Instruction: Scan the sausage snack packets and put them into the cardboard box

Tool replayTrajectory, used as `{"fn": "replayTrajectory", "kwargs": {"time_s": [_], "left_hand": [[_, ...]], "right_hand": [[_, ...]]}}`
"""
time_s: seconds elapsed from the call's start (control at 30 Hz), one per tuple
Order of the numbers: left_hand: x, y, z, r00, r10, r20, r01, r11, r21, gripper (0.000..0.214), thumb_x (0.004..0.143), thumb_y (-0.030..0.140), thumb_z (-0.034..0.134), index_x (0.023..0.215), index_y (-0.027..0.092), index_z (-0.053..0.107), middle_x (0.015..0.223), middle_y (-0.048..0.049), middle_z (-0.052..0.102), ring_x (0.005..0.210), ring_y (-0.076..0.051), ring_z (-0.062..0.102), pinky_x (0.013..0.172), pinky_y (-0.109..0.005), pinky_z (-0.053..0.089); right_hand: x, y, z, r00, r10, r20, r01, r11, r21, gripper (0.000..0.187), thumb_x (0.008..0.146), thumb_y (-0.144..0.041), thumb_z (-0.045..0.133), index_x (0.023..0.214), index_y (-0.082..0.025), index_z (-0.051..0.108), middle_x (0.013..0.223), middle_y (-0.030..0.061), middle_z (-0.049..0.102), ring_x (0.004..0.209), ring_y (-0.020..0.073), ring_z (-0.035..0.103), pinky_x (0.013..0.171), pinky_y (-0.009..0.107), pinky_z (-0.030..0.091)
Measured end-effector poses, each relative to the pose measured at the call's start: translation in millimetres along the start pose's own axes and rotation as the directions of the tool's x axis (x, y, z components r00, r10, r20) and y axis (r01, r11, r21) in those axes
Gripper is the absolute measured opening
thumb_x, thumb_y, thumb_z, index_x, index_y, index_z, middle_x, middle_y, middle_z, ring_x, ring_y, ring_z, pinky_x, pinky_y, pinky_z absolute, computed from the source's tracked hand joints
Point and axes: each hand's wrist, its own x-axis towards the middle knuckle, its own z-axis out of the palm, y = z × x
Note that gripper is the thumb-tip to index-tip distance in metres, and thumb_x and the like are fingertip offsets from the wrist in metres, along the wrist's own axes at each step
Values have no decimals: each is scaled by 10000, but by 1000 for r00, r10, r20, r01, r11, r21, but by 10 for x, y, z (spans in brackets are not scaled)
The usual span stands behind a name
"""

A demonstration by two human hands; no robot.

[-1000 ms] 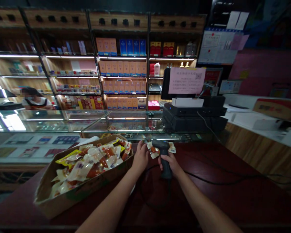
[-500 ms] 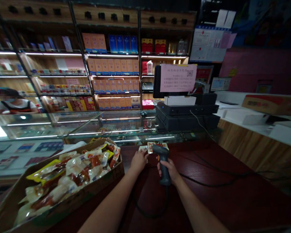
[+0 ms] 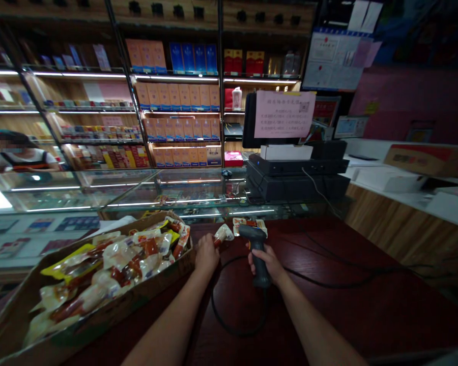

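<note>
My right hand [image 3: 267,263] is wrapped round the grip of a dark barcode scanner [image 3: 254,239], its head pointing away over a snack packet [image 3: 248,223] lying on the dark red counter [image 3: 366,315]. My left hand [image 3: 206,254] is closed on another small snack packet [image 3: 223,234], held just left of the scanner. To the left sits a cardboard box [image 3: 110,312] full of several similar sealed packets. The scanner's black cable [image 3: 229,325] loops across the counter between my arms.
Behind the counter stands a black cash register [image 3: 295,178] with a screen and a pink notice [image 3: 284,114]. Glass display cases [image 3: 137,190] run to the left, with lit shelves of boxed goods behind. Another person [image 3: 19,155] sits far left.
My left hand has lifted one packet away from under the scanner and drawn it back to the left. The scanner hand has barely moved.
</note>
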Motion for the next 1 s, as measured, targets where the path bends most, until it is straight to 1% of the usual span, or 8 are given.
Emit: {"fn": "replayTrajectory", "kwargs": {"time_s": [0.07,0.13,0.3,0.4,0.53,0.73,0.87,1.0], "left_hand": [[-21,-27,16,997,32,-69,-40,993,-110,203,778,152,531,975,185,494,1000,-79,570,957,-199,554,824,-304,400],[-39,-48,28,994,33,-105,-53,980,-190,194,780,176,548,962,200,483,997,-59,550,917,-183,560,791,-290,415],[-55,-70,38,989,41,-141,-79,958,-276,181,773,117,523,926,204,479,973,-44,526,891,-170,559,782,-292,436],[-51,-74,42,988,41,-152,-88,944,-318,178,768,114,527,914,204,482,964,-43,522,895,-170,560,793,-303,449],[-36,-88,64,982,48,-180,-110,928,-356,174,757,104,525,898,199,488,947,-44,523,885,-166,553,811,-314,453],[-7,-132,135,975,60,-216,-144,905,-400,171,747,113,532,893,191,486,930,-41,521,875,-162,538,819,-314,453],[9,-149,173,976,51,-214,-138,900,-414,185,746,134,551,908,191,484,936,-37,527,881,-162,543,828,-331,457],[10,-144,167,978,42,-203,-123,906,-404,186,745,135,554,905,196,480,925,-32,526,884,-169,547,827,-338,461]], "right_hand": [[-19,-11,2,1000,0,5,1,1000,-17,393,658,-384,663,946,-143,544,526,-21,611,363,121,531,364,226,428],[-34,-18,6,1000,-1,13,1,999,-39,391,659,-381,661,948,-144,545,524,-22,612,362,123,536,362,224,424],[-35,-13,7,1000,1,12,0,997,-73,380,659,-381,658,938,-149,543,512,-23,613,355,126,537,351,220,422],[-21,4,1,1000,-3,17,4,997,-74,379,652,-381,663,928,-153,540,505,-25,610,353,127,537,350,221,424],[-9,26,-1,999,11,38,-8,996,-85,377,658,-380,656,928,-151,528,504,-23,614,346,127,533,343,220,422],[7,43,-17,999,32,38,-28,995,-99,360,660,-389,649,902,-157,521,503,-26,613,348,126,533,349,222,425],[30,67,-38,999,33,30,-30,995,-97,354,653,-397,646,882,-160,518,496,-23,613,336,130,530,339,222,417],[38,72,-43,999,31,29,-28,995,-93,364,649,-398,650,892,-158,522,499,-18,618,337,129,528,333,221,418]]}}
